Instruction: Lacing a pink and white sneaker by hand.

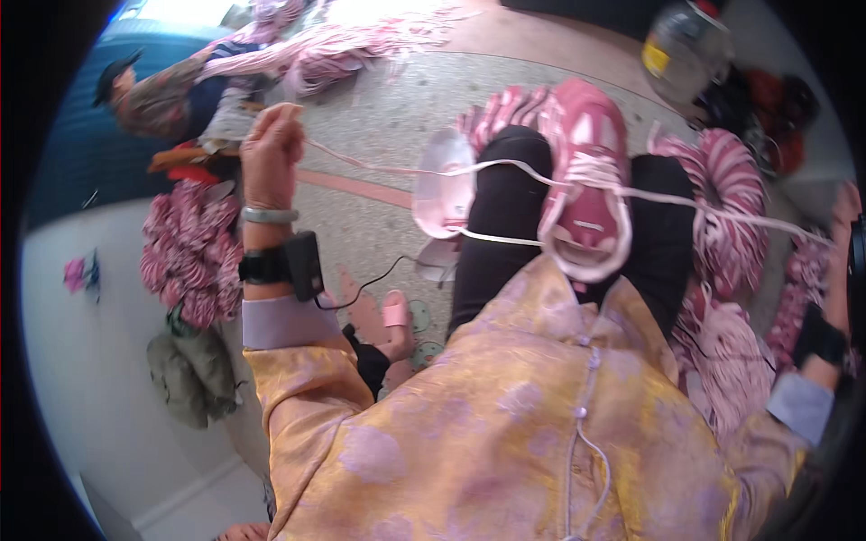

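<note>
A pink sneaker [588,135] rests between my knees, its toe pointing away from me and its opening toward me. A pale pink shoelace [514,165] runs through its upper eyelets and stretches out to both sides. My left hand [273,149] is raised at the left, its fingers pinched on one end of the lace. At the far right rim my right hand [844,212] holds the other stretch; its fingers are partly cut off and blurred. A second light-coloured lace length [501,238] reaches left from the shoe's opening toward a pale pink-and-white shoe-shaped piece [442,185] beside my left knee.
Pink-and-white bundles lie at the left [189,252] and right [731,207]. Loose pale pink strands [726,361] hang by my right thigh. Another person [167,99] is at the upper left, near long pink strands [334,54]. A large clear bottle [687,50] stands at the upper right.
</note>
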Motion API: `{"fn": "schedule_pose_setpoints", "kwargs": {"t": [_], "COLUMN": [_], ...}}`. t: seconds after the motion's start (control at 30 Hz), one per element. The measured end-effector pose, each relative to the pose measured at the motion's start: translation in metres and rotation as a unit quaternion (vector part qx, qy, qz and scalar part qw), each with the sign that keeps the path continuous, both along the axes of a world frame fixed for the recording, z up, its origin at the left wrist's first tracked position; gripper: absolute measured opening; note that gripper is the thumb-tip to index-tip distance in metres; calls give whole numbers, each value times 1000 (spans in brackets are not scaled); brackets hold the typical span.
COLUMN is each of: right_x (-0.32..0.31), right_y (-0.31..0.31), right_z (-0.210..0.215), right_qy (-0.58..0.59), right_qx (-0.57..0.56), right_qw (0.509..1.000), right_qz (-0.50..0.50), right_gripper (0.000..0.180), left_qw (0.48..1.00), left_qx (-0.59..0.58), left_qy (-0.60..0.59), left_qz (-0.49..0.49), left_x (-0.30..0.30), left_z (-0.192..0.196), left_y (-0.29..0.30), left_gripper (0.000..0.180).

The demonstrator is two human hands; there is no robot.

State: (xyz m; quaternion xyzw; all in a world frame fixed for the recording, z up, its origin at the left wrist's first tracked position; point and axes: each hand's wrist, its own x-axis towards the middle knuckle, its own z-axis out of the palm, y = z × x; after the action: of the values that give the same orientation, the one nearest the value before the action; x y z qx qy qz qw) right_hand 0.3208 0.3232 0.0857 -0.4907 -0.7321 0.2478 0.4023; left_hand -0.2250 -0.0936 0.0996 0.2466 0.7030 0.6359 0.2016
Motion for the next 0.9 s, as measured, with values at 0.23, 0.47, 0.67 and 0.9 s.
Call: {"fn": "schedule_pose_setpoints", "kwargs": {"t": [0.23, 0.47, 0.67, 0.9], "right_x": [-145, -169, -172, -172], "right_y": [-164, -197, -201, -214], "right_z": [-80, -111, -112, -109], "right_qy": [11, 57, 30, -63], "right_qx": [-135, -92, -2, -20], "right_qw": [937, 928, 939, 947], "right_qz": [323, 357, 342, 315], "right_gripper": [7, 11, 14, 21], "left_qw": [922, 840, 747, 713], "left_qx": [-175, -69, -169, -204], "left_qy": [-83, 412, 519, 542], "left_qz": [-334, -346, -380, -396], "left_x": [135, 186, 198, 202], "left_z": [-82, -101, -105, -107], "left_y": [89, 122, 125, 125], "left_gripper": [7, 9, 13, 22]}}
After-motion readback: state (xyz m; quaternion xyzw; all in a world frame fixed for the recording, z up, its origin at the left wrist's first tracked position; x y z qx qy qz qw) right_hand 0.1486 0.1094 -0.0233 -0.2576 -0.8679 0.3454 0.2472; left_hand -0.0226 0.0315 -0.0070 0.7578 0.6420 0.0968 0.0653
